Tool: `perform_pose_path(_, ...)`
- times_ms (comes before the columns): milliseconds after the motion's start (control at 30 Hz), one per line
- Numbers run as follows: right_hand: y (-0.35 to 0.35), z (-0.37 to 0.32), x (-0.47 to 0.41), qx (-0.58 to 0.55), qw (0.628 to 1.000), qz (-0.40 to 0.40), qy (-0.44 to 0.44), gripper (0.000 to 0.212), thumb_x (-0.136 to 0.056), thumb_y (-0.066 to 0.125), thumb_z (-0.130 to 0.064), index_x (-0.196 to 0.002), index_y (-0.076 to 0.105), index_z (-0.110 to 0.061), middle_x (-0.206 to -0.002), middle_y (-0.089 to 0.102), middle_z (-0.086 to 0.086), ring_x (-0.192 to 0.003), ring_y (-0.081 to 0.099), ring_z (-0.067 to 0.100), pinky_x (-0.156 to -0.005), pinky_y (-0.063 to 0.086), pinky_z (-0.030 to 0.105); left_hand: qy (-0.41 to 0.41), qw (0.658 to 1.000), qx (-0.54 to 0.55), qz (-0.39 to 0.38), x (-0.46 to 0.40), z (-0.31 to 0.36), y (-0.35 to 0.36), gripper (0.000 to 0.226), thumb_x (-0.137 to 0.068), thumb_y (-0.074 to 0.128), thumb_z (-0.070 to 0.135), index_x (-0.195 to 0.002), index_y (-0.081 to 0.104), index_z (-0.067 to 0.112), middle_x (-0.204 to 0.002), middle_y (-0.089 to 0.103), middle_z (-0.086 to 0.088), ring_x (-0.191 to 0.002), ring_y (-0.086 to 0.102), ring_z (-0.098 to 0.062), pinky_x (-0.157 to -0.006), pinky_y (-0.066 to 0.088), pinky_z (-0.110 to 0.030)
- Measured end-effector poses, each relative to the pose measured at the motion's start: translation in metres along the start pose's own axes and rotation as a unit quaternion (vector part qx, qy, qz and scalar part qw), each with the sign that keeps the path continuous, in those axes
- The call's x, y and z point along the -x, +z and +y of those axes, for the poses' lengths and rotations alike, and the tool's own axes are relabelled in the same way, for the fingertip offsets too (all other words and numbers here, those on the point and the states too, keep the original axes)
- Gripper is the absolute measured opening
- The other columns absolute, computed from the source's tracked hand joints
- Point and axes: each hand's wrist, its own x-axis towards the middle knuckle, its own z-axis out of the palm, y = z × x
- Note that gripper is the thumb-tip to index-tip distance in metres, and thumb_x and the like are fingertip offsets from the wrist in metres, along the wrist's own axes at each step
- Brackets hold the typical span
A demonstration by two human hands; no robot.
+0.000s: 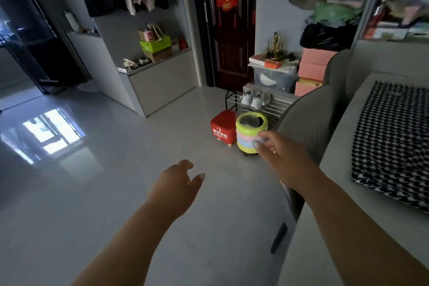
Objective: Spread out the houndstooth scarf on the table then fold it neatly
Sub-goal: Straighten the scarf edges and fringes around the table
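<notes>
The black-and-white houndstooth scarf (pixel 392 144) lies as a folded rectangle on the pale table (pixel 341 169) at the right edge of the view. Both of my hands are off the table, out over the floor to its left. My left hand (pixel 178 183) hovers with loosely curved fingers and holds nothing. My right hand (pixel 278 153) is farther forward, fingers relaxed, also holding nothing, a short way left of the scarf.
A grey chair back (pixel 308 123) stands at the table's far left corner. On the floor beyond are a striped round stool (pixel 250 132), a red stool (pixel 222 130) and a shoe rack (pixel 260 102). Stacked boxes (pixel 311 69) and a dark door (pixel 229 30) lie behind.
</notes>
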Motion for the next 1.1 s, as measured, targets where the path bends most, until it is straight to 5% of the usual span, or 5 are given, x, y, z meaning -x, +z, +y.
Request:
perform_pose_path(533,0.032,-0.011,-0.185,0.008,0.979,0.160,0.128,0.049,-0.092,0.041,-0.053,-0.130,0.049,-0.023,-0.107,0.065,0.001,-0.097,0.060,0.016,-0.088,0.048,0.040,0.224,0.972,-0.016,-0.076,-0.294,-0.005,-0.006,0.041,-0.093,0.050,0.049,-0.127,0.053,0.025,-0.106,0.066,0.003,-0.101,0.061,-0.016,-0.082,0.047,-0.029)
perform_pose_path(700,0.006,0.022,-0.227,0.022,0.960,0.213,0.178,0.052,-0.092,0.038,-0.055,-0.134,0.045,-0.025,-0.105,0.063,-0.003,-0.092,0.059,0.009,-0.085,0.050,0.034,0.292,0.950,0.000,-0.110,-0.366,0.042,0.022,0.041,-0.094,0.050,0.047,-0.128,0.053,0.023,-0.107,0.067,0.002,-0.102,0.060,-0.017,-0.075,0.037,-0.024)
perform_pose_path(833,-0.025,0.062,-0.263,0.033,0.943,0.251,0.216,0.054,-0.091,0.037,-0.056,-0.136,0.043,-0.027,-0.107,0.058,-0.007,-0.092,0.054,0.006,-0.075,0.043,0.022,0.336,0.931,0.012,-0.143,-0.427,0.098,0.051,0.031,-0.094,0.050,0.044,-0.117,0.056,0.024,-0.081,0.065,0.002,-0.085,0.062,-0.014,-0.071,0.044,-0.027)
perform_pose_path(967,-0.065,0.105,-0.300,0.060,0.925,0.290,0.237,0.054,-0.092,0.037,-0.055,-0.135,0.046,-0.024,-0.104,0.065,-0.001,-0.087,0.056,0.007,-0.074,0.042,0.022,0.381,0.914,0.016,-0.138,-0.482,0.166,0.085,0.032,-0.094,0.051,0.044,-0.117,0.057,0.024,-0.108,0.068,0.000,-0.100,0.061,-0.020,-0.073,0.040,-0.027)
perform_pose_path(1100,-0.102,0.140,-0.326,0.073,0.905,0.316,0.275,0.052,-0.093,0.037,-0.054,-0.132,0.048,-0.022,-0.097,0.064,-0.001,-0.087,0.060,0.012,-0.075,0.046,0.027,0.430,0.882,0.016,-0.190,-0.524,0.231,0.115,0.031,-0.094,0.051,0.046,-0.112,0.056,0.021,-0.095,0.069,-0.003,-0.090,0.065,-0.022,-0.075,0.047,-0.031)
